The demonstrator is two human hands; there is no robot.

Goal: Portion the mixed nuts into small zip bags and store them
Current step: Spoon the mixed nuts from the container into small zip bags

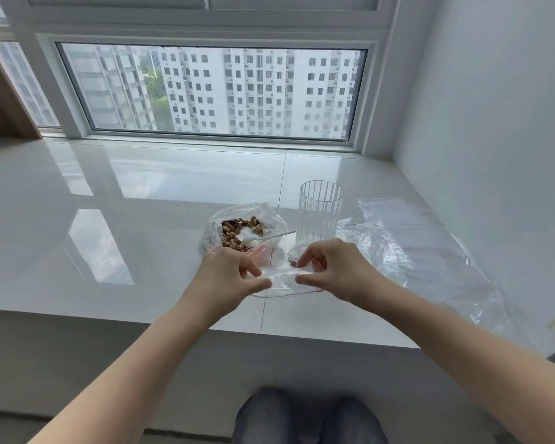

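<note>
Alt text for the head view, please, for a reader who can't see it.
Both hands, left hand and right hand, pinch a small zip bag by its top edge over a white ledge. Behind it lie an open bag of nuts, a ribbed glass and spare bags to the right, below a window.

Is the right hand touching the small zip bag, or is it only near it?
Touching. In the head view the right hand pinches one end of the small zip bag between thumb and fingers; the left hand pinches the other end.
</note>
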